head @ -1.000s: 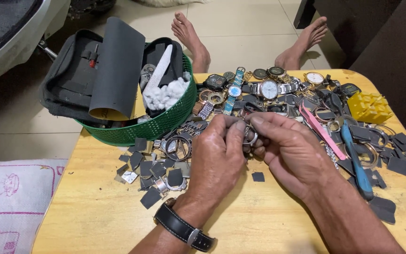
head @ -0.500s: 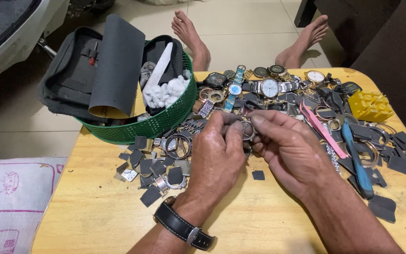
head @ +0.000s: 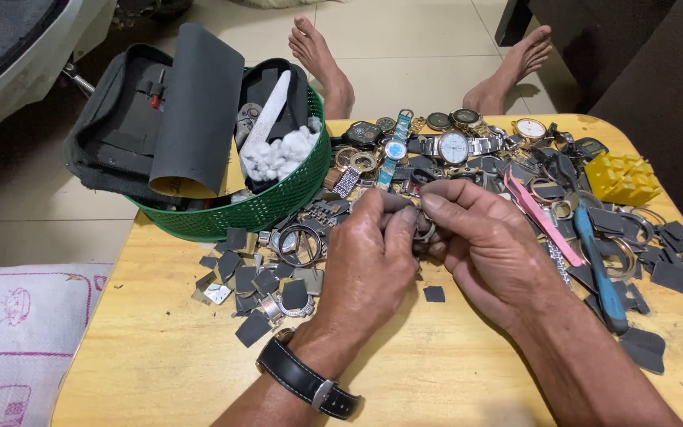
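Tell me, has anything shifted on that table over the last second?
Hardly. The left hand and right hand stay pressed together over a small metal watch part, with only slight finger movement. The green basket, the watches, the pink tool and the yellow block lie where they were.

Both forearms reach in from the lower edge and meet at the centre. The left hand shows its back to the camera, fingers curled inward, thumb pressed toward the right hand. The right hand's fingers bend down, pinching against the left's fingertips. The knuckles of the two hands touch.
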